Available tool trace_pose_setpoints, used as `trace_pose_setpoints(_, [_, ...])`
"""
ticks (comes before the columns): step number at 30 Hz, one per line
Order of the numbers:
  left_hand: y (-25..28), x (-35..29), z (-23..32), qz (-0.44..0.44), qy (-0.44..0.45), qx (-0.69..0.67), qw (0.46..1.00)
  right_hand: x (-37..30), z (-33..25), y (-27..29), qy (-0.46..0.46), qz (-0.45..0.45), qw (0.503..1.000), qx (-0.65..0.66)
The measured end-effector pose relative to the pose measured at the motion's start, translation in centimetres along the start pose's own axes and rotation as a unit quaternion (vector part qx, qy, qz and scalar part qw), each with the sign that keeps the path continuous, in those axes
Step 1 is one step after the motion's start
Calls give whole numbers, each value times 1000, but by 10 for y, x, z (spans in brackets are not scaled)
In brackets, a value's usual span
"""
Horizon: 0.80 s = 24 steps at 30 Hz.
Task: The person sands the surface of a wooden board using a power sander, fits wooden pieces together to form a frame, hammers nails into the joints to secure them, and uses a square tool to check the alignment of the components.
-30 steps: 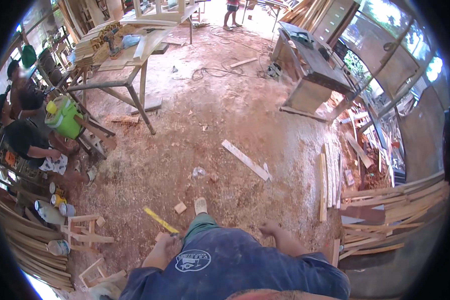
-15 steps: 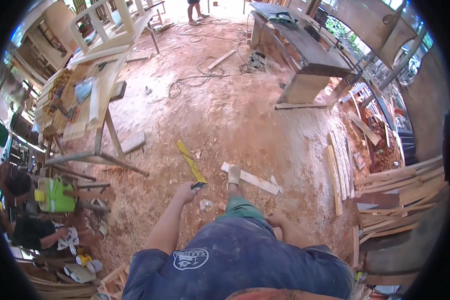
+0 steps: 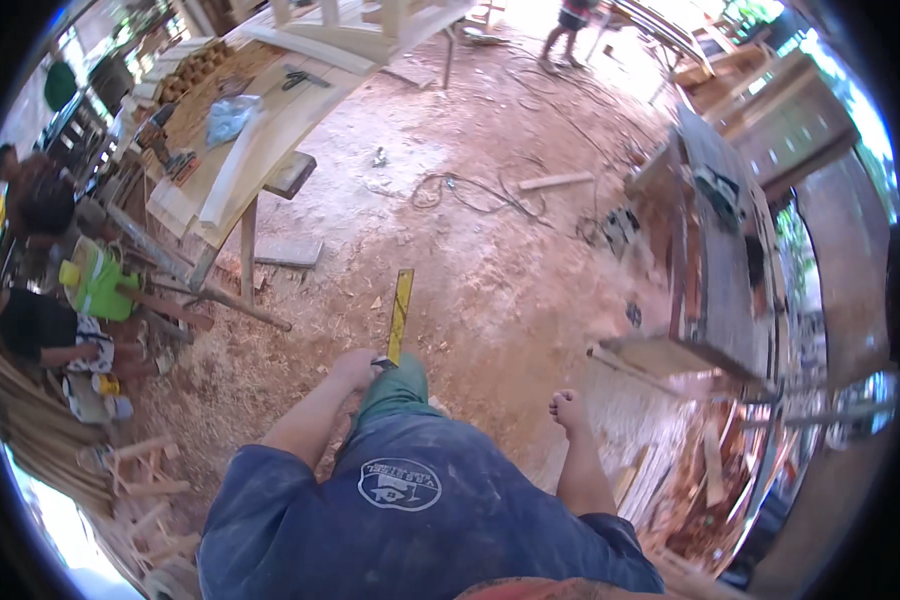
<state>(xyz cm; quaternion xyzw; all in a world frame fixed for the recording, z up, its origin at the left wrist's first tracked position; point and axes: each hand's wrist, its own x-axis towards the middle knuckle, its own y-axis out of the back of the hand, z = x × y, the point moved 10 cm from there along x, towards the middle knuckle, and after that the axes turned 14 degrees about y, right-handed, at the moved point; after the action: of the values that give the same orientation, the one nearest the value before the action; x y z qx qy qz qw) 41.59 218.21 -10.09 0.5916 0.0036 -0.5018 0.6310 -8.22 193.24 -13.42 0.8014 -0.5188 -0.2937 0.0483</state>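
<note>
My left hand (image 3: 352, 370) is closed around the short dark stock of a carpenter's square (image 3: 401, 315). The square's long yellow blade with dark markings points forward, over the floor and beside my green-clad knee. Out to my right, my right hand (image 3: 567, 410) hangs away from my body with its fingers curled in and nothing seen in it. It is nearest to the dusty floor in front of the dark table.
At left, a wooden workbench (image 3: 300, 120) carries a clear blue plastic bag (image 3: 232, 118), a drill (image 3: 170, 158) and boards. A dark table (image 3: 715, 260) with a power tool stands right. Cords (image 3: 490, 195) lie ahead. People sit at left; another stands far off.
My view has swung to the right, so the workbench shows nearer the middle. The yellow square now points straighter ahead. My right hand has swung outward from my side.
</note>
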Motion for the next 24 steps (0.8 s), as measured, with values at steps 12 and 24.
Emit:
trace_pose_setpoints(12, [229, 268, 157, 66, 21, -82, 994, 218, -81, -82, -94, -251, 951, -153])
trace_pose_setpoints(24, [606, 510, 392, 355, -159, -190, 901, 512, -240, -23, -128, -91, 987, -18])
